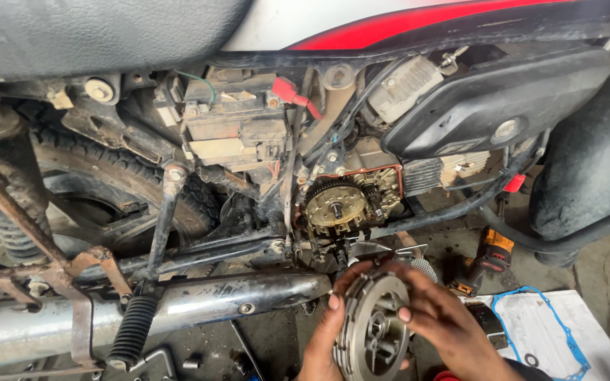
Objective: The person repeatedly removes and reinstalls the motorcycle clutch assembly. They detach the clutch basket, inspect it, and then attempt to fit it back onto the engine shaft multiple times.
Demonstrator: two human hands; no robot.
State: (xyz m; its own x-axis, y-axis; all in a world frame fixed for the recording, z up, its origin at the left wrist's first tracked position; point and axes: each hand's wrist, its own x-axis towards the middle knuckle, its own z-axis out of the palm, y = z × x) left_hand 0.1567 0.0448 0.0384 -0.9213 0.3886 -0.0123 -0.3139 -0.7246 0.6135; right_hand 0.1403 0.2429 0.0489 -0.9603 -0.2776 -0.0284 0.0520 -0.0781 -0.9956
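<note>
- Setting: workshop concrete floor (601, 268), motorcycle standing with its engine side cover off.
- Round metal clutch assembly (373, 326) is held on edge at the frame's lower middle, below the open engine case (347, 201).
- Left hand (326, 331) grips its left rim; right hand (440, 314) clasps its right rim.
- Chrome exhaust pipe (199, 300) lies just left; blue gasket (541, 331) on white paper at the lower right corner.

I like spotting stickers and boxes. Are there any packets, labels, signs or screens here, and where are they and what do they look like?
White sheet or packet: flat on the floor at lower right, with a thin blue gasket looping over it.
Black side cover: upper right on the motorbike, with a small round silver badge.
No signs or screens show.
The hands, left and right, hold a round metal clutch, which carries no label.
</note>
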